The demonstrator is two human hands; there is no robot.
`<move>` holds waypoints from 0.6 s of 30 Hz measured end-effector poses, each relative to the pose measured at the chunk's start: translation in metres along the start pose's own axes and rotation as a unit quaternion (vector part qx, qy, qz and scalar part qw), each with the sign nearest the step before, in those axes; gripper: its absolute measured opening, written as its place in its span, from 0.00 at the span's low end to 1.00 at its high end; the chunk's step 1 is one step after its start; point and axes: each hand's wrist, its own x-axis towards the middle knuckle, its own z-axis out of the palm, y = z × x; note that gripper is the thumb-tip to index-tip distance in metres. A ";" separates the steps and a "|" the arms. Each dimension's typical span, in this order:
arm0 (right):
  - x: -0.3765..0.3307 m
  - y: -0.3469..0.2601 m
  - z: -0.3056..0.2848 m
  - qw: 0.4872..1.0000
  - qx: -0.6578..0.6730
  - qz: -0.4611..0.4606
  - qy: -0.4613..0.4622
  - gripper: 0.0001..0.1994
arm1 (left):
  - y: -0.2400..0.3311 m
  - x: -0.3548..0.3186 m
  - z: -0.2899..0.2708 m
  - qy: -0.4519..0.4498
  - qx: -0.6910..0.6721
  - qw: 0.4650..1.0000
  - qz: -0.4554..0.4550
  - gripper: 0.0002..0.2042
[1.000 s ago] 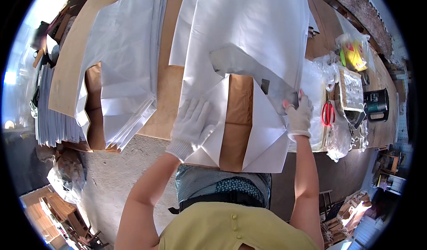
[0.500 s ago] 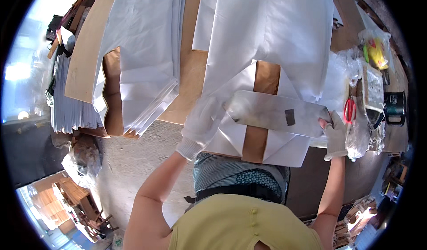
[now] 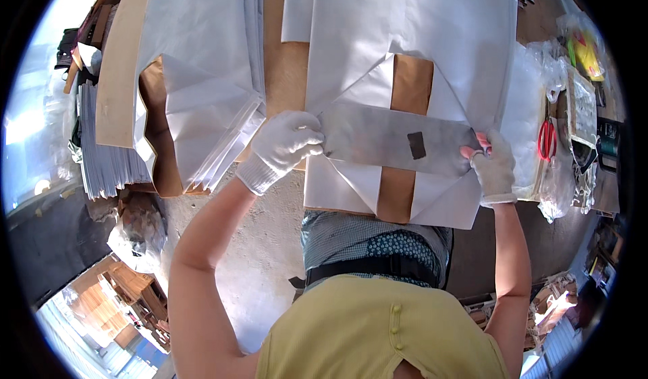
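A thin grey rectangular plate (image 3: 378,136) with a dark square patch lies crosswise over the folded-open end of a white paper sack (image 3: 337,190). Brown inner paper (image 3: 412,82) shows above and below the plate. My left hand (image 3: 287,143), in a white knitted glove, is closed with its fingers curled at the plate's left end. At the opposite end, my gloved right hand (image 3: 496,170) pinches the plate, its bare or worn-through fingertips on the edge. Diagonal creases run out from under the plate on both sides.
On the left lies a stack of white sacks (image 3: 202,55) with an open brown-lined end. Red-handled scissors (image 3: 547,140), a clear plastic bag (image 3: 557,190) and a dark mug (image 3: 609,138) sit at the right. Bundled sheets (image 3: 108,143) stand at the far left.
My left hand has moved from resting over the paper to the plate's left end. The plate has shifted slightly left. My whole view has shifted a little.
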 end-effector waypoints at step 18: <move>0.027 -0.034 -0.036 0.966 -0.057 -0.108 -0.226 0.27 | 0.053 0.035 0.058 -0.110 0.133 0.984 0.046 0.11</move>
